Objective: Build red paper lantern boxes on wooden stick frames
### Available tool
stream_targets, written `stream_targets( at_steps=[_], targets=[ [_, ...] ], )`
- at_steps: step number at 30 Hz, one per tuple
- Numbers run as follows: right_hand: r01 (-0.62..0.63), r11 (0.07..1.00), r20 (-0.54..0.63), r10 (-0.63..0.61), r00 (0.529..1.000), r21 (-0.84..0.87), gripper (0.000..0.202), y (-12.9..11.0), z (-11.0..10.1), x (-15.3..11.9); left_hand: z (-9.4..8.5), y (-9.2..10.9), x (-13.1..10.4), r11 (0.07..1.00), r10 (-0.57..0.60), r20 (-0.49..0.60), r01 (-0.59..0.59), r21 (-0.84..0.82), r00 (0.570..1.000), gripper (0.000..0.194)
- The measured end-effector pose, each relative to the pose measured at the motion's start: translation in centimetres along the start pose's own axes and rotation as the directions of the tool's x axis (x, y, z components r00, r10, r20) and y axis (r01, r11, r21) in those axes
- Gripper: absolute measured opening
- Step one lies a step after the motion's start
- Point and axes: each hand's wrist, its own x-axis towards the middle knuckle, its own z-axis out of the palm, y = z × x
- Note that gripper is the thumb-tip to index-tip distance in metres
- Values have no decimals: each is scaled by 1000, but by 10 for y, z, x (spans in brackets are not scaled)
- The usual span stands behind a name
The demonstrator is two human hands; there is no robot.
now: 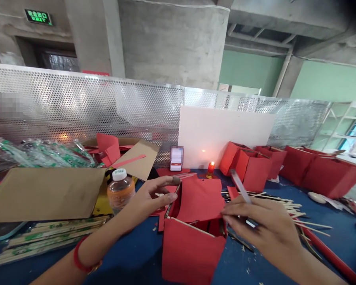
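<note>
A red paper box (192, 249) with thin wooden strips along its top edges stands before me, its top partly open. A red flap (200, 200) rises at its back. My left hand (154, 198) has thumb and index finger at the box's left rear edge, gripping it. A slim pale stick-like tool (240, 185) slants up out of my right hand (258, 223), whose fingers are closed around it. The thumb and fingertip of that hand also reach the box's right edge. The tool's exact kind is not clear.
A lit red candle (210, 170) burns behind the box beside an upright phone (176, 159). Finished-looking red boxes (252, 168) stand right, near loose wooden sticks (287, 208). On the left are an orange drink bottle (121, 192), cardboard (47, 194) and wrapped chopsticks (56, 233).
</note>
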Motion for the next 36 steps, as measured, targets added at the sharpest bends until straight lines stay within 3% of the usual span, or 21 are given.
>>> stream_targets(
  at_steps=[2,5,7,9,12,16,22,25,31,36],
  targets=[
    [-73,995,-138,63,988,-69,12,0,1,3,1,0,0,1000,-9,1,9,-9,1000,45],
    [-234,966,-351,182,918,-109,11,1,3,4,1,-2,0,1000,-9,4,9,-19,1000,45],
    [-253,957,-429,171,887,-141,11,0,4,3,1,-3,0,1000,0,2,0,-20,1000,45],
    [-148,972,-377,69,924,-184,10,-2,4,0,0,-4,0,1000,5,-7,-6,-18,1000,44],
    [60,994,-110,-70,991,-95,10,-5,0,-7,-1,-1,-1,1000,5,-37,-6,-15,999,41],
    [23,997,99,-30,995,71,23,-7,-2,-17,2,6,-3,1000,4,-46,-4,-12,999,43],
    [13,1000,-59,-14,998,-11,13,-9,4,-23,3,1,-2,1000,2,-25,-3,-24,1000,43],
    [8,999,-21,-7,1000,51,15,-7,6,-20,2,-2,0,1000,3,-32,-4,-29,999,44],
    [148,971,-1,-150,989,187,15,1,7,-7,3,5,0,999,-18,-40,17,-45,999,41],
    [124,946,70,-152,986,299,13,5,6,-2,1,10,-2,1000,10,-31,-10,-18,999,44]
  ],
)
